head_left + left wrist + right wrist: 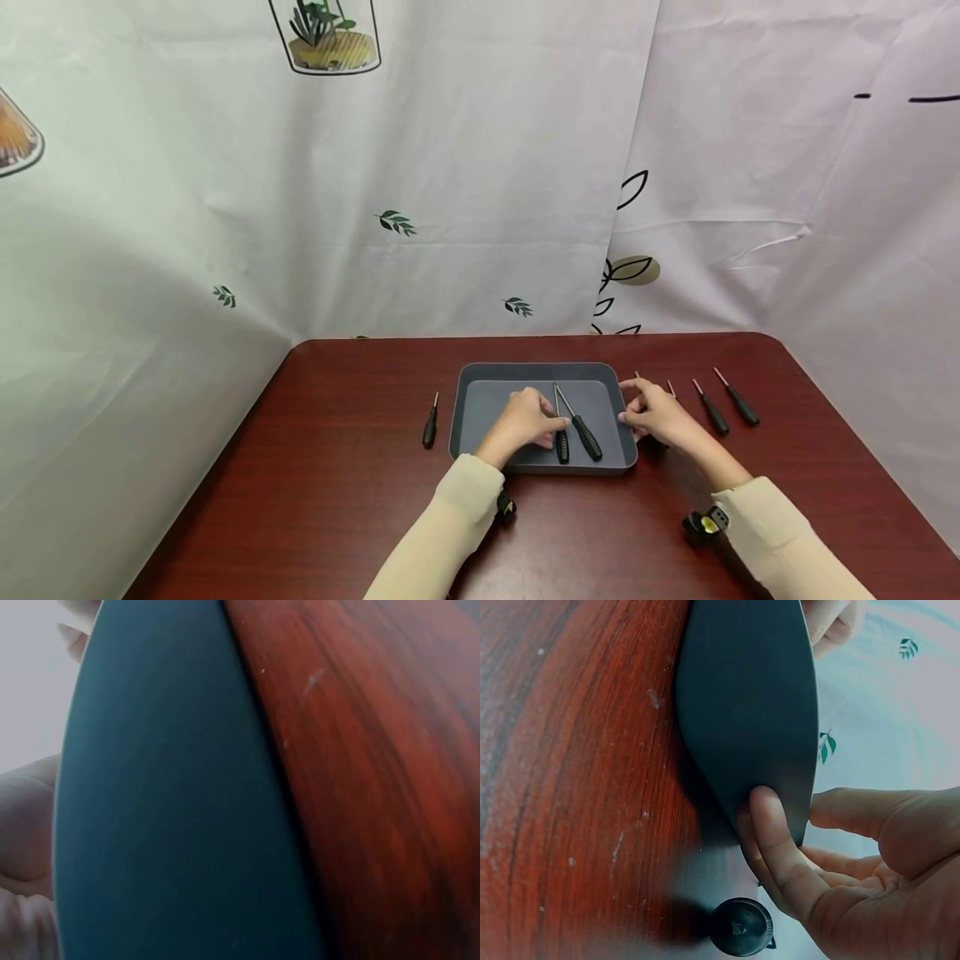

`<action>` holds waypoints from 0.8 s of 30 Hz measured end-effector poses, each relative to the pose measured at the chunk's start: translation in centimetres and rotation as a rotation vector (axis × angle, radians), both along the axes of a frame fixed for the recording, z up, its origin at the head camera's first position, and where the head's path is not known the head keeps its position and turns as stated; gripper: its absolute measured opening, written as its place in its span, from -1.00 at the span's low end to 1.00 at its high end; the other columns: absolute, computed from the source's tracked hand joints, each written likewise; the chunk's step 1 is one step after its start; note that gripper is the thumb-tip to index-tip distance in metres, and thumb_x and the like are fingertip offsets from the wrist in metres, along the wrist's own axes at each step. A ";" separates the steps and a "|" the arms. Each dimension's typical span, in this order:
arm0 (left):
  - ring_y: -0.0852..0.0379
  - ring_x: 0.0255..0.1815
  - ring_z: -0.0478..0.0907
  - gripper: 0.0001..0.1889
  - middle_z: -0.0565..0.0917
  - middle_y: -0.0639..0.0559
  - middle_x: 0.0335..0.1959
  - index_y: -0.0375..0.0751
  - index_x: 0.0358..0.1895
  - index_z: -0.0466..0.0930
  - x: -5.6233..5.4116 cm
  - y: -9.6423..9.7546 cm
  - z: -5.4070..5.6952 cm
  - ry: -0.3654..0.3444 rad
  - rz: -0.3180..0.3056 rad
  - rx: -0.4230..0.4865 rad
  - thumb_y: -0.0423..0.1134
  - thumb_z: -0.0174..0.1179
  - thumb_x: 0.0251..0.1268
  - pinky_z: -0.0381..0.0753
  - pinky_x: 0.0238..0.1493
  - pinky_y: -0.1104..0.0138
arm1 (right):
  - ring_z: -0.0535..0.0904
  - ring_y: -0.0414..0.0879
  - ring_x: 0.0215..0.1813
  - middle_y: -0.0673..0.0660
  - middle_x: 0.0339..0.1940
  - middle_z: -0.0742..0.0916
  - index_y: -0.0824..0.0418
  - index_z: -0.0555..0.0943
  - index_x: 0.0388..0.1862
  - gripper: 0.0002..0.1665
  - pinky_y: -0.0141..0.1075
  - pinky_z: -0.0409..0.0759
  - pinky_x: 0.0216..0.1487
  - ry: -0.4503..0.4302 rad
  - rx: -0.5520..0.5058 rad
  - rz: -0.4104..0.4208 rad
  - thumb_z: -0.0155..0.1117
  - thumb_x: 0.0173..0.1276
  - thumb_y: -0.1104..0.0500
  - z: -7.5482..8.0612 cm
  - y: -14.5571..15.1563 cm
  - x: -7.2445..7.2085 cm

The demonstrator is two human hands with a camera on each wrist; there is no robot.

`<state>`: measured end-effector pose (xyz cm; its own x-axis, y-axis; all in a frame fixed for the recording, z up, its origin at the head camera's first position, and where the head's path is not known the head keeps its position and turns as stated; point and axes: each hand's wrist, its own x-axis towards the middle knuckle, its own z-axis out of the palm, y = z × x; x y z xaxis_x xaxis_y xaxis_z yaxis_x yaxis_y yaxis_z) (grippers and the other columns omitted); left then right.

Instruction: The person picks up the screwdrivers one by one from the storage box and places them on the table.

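A grey tray [480, 372] stands on the table with two black-handled screwdrivers in it. Their tips lie close together and their handles spread apart. My left hand [525, 421] reaches over the tray's near wall, fingers curled, and pinches the left screwdriver [562, 448] near the top of its handle. Close beside it lies the other screwdriver [587, 437], untouched. At the tray's right side my right hand [660, 414] grips the rim. In the right wrist view a finger [769, 814] presses the outer wall, with the thumb at the rim. The left wrist view hides the left fingertips.
A single screwdriver [431, 425] lies left of the tray. On the right are a screwdriver [711, 408] and another screwdriver [737, 398], with more partly hidden behind the right hand. The brown table [337, 492] meets a white printed cloth [480, 167] behind.
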<state>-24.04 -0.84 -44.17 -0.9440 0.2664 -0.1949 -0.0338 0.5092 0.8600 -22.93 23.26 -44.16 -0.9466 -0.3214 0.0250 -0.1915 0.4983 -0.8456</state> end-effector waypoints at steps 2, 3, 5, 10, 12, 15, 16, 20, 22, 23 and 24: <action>0.07 -0.63 0.68 -0.68 0.64 -0.17 -0.42 -0.42 -0.14 0.55 0.1 0.3 -0.2 0.007 0.000 -0.017 -0.30 0.46 0.19 0.71 -0.55 0.34 | 0.61 0.03 -0.57 0.27 -0.48 0.66 0.74 0.23 0.27 -0.38 -0.10 0.71 -0.50 0.001 0.001 -0.001 0.22 0.32 0.52 0.0 0.0 0.0; 0.07 -0.64 0.68 -0.67 0.63 -0.20 -0.36 -0.42 -0.14 0.55 0.1 0.4 -0.3 0.009 0.003 -0.024 -0.30 0.47 0.17 0.71 -0.56 0.34 | 0.61 0.03 -0.57 0.26 -0.48 0.66 0.74 0.23 0.27 -0.38 -0.11 0.70 -0.50 0.001 0.003 -0.002 0.22 0.32 0.52 0.0 0.0 0.0; 0.09 -0.66 0.67 -0.64 0.60 -0.26 -0.26 -0.41 -0.15 0.54 0.2 0.7 -0.4 0.020 0.009 -0.054 -0.28 0.49 0.14 0.69 -0.59 0.36 | 0.62 0.03 -0.57 0.27 -0.48 0.66 0.74 0.23 0.27 -0.38 -0.11 0.71 -0.49 0.001 0.004 -0.006 0.22 0.32 0.52 0.0 0.0 0.0; 0.11 -0.70 0.65 -0.60 0.59 -0.35 -0.19 -0.40 -0.17 0.55 0.4 1.2 -0.5 0.051 0.023 -0.129 -0.23 0.53 0.09 0.68 -0.57 0.38 | 0.63 0.03 -0.56 0.28 -0.46 0.66 0.73 0.22 0.28 -0.38 -0.08 0.71 -0.48 -0.008 0.004 -0.010 0.22 0.33 0.52 0.0 -0.1 0.1; 0.12 -0.71 0.65 -0.60 0.59 -0.37 -0.18 -0.38 -0.16 0.56 0.4 1.3 -0.5 0.066 0.020 -0.168 -0.20 0.54 0.09 0.70 -0.46 0.37 | 0.63 0.03 -0.56 0.28 -0.46 0.66 0.73 0.21 0.28 -0.37 -0.06 0.71 -0.47 -0.011 0.004 -0.011 0.22 0.33 0.51 0.0 -0.1 0.1; 0.14 -0.72 0.64 -0.59 0.57 -0.39 -0.15 -0.35 -0.18 0.57 0.5 1.4 -0.4 0.096 0.010 -0.224 -0.16 0.54 0.08 0.71 -0.18 0.31 | 0.63 0.03 -0.56 0.28 -0.46 0.66 0.73 0.21 0.28 -0.37 -0.04 0.71 -0.47 -0.013 0.003 -0.013 0.23 0.33 0.51 0.0 0.0 0.1; 0.15 -0.73 0.63 -0.59 0.56 -0.39 -0.15 -0.35 -0.19 0.57 0.5 1.4 -0.5 0.107 0.008 -0.239 -0.15 0.54 0.08 0.69 -0.09 0.28 | 0.63 0.03 -0.56 0.28 -0.46 0.66 0.73 0.21 0.28 -0.37 -0.03 0.71 -0.47 -0.014 0.002 -0.013 0.23 0.33 0.51 0.0 0.0 0.1; 0.18 -0.74 0.62 -0.61 0.56 -0.31 -0.24 -0.32 -0.26 0.56 0.4 1.5 -0.6 0.136 0.004 -0.267 -0.16 0.55 0.06 0.63 0.06 0.21 | 0.63 0.04 -0.56 0.28 -0.46 0.66 0.73 0.21 0.28 -0.37 -0.04 0.71 -0.47 -0.015 -0.007 -0.009 0.22 0.33 0.52 0.0 0.0 0.1; 0.18 -0.75 0.61 -0.65 0.55 -0.22 -0.33 -0.29 -0.32 0.53 0.3 1.5 -0.7 0.138 0.001 -0.272 -0.19 0.54 0.07 0.65 0.00 0.24 | 0.63 0.04 -0.56 0.28 -0.46 0.66 0.73 0.21 0.28 -0.38 -0.06 0.71 -0.48 -0.014 -0.010 -0.007 0.22 0.33 0.52 0.0 0.0 0.1; 0.18 -0.75 0.61 -0.66 0.55 -0.19 -0.38 -0.28 -0.35 0.52 0.3 1.5 -0.7 0.138 0.000 -0.272 -0.21 0.53 0.08 0.67 -0.04 0.26 | 0.63 0.04 -0.56 0.28 -0.46 0.66 0.73 0.21 0.28 -0.38 -0.06 0.71 -0.48 -0.014 -0.010 -0.006 0.22 0.33 0.52 0.0 0.0 0.1; 0.19 -0.75 0.61 -0.68 0.54 -0.16 -0.41 -0.28 -0.38 0.51 0.3 1.4 -0.7 0.136 -0.002 -0.270 -0.23 0.52 0.08 0.68 -0.09 0.28 | 0.63 0.04 -0.56 0.28 -0.46 0.66 0.73 0.21 0.28 -0.38 -0.08 0.71 -0.48 -0.013 -0.009 -0.005 0.22 0.33 0.52 0.0 0.0 0.1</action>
<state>-23.78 0.61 -44.85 -0.9659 0.2237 -0.1305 0.0735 0.7200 0.6901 -22.80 23.22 -44.13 -0.9486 -0.3162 0.0158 -0.1781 0.4915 -0.8525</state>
